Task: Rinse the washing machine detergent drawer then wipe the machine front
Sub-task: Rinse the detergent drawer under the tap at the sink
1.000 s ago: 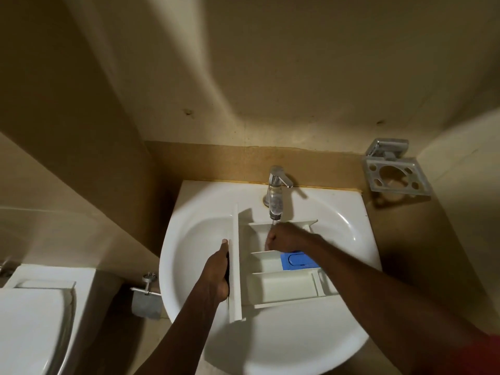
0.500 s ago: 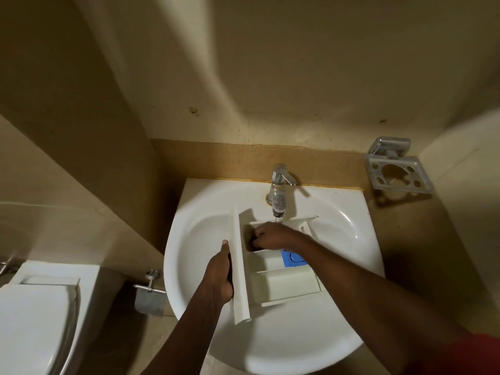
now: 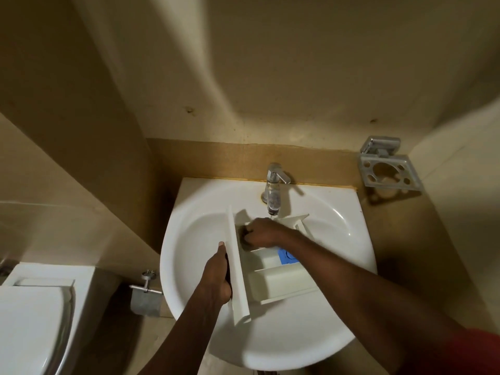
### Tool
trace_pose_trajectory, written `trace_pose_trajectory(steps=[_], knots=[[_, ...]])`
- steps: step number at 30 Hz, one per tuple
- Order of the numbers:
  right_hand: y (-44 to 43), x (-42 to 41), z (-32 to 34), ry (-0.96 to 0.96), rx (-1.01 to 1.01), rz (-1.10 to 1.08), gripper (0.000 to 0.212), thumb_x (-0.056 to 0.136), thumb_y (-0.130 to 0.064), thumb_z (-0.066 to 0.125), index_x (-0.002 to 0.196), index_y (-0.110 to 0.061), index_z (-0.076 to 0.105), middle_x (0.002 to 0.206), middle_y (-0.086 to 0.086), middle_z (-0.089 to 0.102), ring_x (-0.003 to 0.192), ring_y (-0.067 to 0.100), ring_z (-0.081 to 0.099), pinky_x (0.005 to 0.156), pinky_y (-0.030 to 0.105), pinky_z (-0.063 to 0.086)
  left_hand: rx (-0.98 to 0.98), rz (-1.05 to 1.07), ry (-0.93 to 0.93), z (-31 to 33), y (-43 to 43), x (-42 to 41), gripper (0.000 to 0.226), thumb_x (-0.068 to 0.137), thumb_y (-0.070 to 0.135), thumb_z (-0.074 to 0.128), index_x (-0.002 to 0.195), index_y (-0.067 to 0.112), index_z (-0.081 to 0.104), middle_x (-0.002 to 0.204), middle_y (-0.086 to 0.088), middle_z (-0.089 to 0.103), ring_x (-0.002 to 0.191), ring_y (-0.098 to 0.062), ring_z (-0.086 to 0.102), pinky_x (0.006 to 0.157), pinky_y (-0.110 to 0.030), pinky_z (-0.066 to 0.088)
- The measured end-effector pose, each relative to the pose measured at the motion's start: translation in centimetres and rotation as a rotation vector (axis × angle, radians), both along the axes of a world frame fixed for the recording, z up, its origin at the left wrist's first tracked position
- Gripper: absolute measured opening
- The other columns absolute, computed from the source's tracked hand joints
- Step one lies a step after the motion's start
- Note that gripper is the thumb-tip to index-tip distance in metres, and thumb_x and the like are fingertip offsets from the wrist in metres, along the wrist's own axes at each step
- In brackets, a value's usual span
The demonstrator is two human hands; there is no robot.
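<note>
The drawer lies in the sink below the tap, its long axis running from tap toward the person. The left hand grips its front panel; the right hand, fingers curled, is in the compartment nearest the tap.

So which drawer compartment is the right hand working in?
The right hand is in the detergent drawer's compartment nearest the tap; the blue-insert middle compartment and near one are untouched.

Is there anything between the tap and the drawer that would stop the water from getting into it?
Partly. The right hand sits inside the back compartment of the detergent drawer, right under the tap. Nothing else intervenes. The left hand grips the drawer's front panel, off to the side.
</note>
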State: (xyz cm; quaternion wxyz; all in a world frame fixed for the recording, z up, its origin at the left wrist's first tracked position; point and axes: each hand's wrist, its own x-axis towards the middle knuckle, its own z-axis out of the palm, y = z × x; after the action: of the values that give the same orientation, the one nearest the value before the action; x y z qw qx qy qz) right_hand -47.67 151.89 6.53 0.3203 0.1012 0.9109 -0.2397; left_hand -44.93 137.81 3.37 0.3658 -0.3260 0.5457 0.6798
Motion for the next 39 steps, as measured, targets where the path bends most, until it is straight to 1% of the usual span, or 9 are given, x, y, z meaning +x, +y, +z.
trace_pose_trajectory(steps=[6,11,14,17,21,24,27,32,39], knots=[[4.1,2.4,-0.8,0.032,0.293,-0.194,0.038,0.09,-0.016,0.049,0.124,-0.002,0.058,0.129,0.019,0.058,0.118,0.034,0.057,0.093,0.034,0.047,0.029,-0.002,0.018,0.5,0.1,-0.1,0.049,0.102,0.047,0.041,0.113,0.008,0.069,0.086,-0.012,0.07,0.072,-0.026,0.065,0.063,-0.036,0.054],[2.2,2.3,0.1,-0.071,0.097,-0.137,0.042,0.092,-0.027,0.042,0.123,-0.002,0.057,0.133,0.019,0.054,0.116,0.034,0.054,0.091,0.034,0.043,0.054,0.052,-0.017,0.7,-0.1,0.4,0.045,0.103,0.043,0.039,0.114,0.009,0.067,0.083,-0.011,0.068,0.07,-0.026,0.062,0.062,-0.035,0.05],[1.2,1.9,1.6,-0.1,-0.143,-0.173,0.036,0.094,-0.022,0.04,0.104,0.003,0.065,0.109,0.016,0.068,0.099,0.028,0.063,0.089,0.035,0.047,0.082,0.085,-0.038,1.0,0.1,1.2,0.042,0.103,0.043,0.041,0.11,0.01,0.067,0.09,-0.012,0.069,0.078,-0.028,0.063,0.068,-0.038,0.052],[-0.1,2.2,3.2,-0.07,-0.337,-0.342,0.047,0.096,-0.044,0.035,0.088,-0.01,0.067,0.081,0.004,0.071,0.075,0.017,0.066,0.079,0.029,0.048,0.104,0.102,-0.035,1.4,0.6,2.6,0.042,0.102,0.047,0.041,0.11,0.014,0.067,0.1,-0.014,0.07,0.087,-0.03,0.064,0.07,-0.04,0.053],[-0.3,2.9,3.2,0.013,-0.358,-0.397,0.055,0.088,-0.059,0.035,0.085,-0.014,0.065,0.08,0.003,0.07,0.074,0.015,0.067,0.075,0.03,0.05,0.152,0.151,0.004,1.6,0.0,3.0,0.049,0.101,0.053,0.038,0.111,0.014,0.066,0.102,-0.011,0.069,0.089,-0.028,0.065,0.071,-0.039,0.052],[-1.5,3.3,3.5,0.043,-0.393,-0.417,0.079,0.069,-0.079,0.034,0.094,-0.013,0.07,0.094,0.006,0.073,0.091,0.023,0.068,0.094,0.043,0.049,0.166,0.141,0.038,2.3,-0.3,3.0,0.05,0.102,0.053,0.036,0.109,0.014,0.066,0.099,-0.01,0.07,0.087,-0.025,0.065,0.068,-0.038,0.05],[-2.9,3.6,4.1,0.053,-0.233,-0.222,0.086,0.065,-0.091,0.041,0.094,-0.014,0.067,0.097,0.002,0.069,0.091,0.021,0.064,0.087,0.038,0.05,0.155,0.131,0.095,2.4,-0.7,2.9,0.047,0.103,0.048,0.037,0.111,0.012,0.066,0.099,-0.009,0.072,0.09,-0.024,0.067,0.07,-0.038,0.051],[-4.0,4.3,4.6,0.228,0.075,-0.012,0.039,0.092,-0.046,0.055,0.104,-0.009,0.056,0.113,0.009,0.06,0.106,0.031,0.058,0.073,0.032,0.039,0.212,0.103,0.09,1.8,-2.1,2.3,0.054,0.103,0.049,0.032,0.116,0.007,0.064,0.101,-0.014,0.073,0.094,-0.026,0.067,0.081,-0.039,0.053],[-5.9,4.2,5.9,0.274,0.034,0.027,0.029,0.092,-0.04,0.053,0.091,-0.011,0.052,0.105,0.009,0.06,0.101,0.032,0.059,0.072,0.032,0.037,-0.137,-0.115,0.222,2.1,-5.7,-1.9,0.049,0.099,0.049,0.047,0.094,0.004,0.066,0.091,-0.017,0.069,0.086,-0.032,0.067,0.078,-0.041,0.056]])
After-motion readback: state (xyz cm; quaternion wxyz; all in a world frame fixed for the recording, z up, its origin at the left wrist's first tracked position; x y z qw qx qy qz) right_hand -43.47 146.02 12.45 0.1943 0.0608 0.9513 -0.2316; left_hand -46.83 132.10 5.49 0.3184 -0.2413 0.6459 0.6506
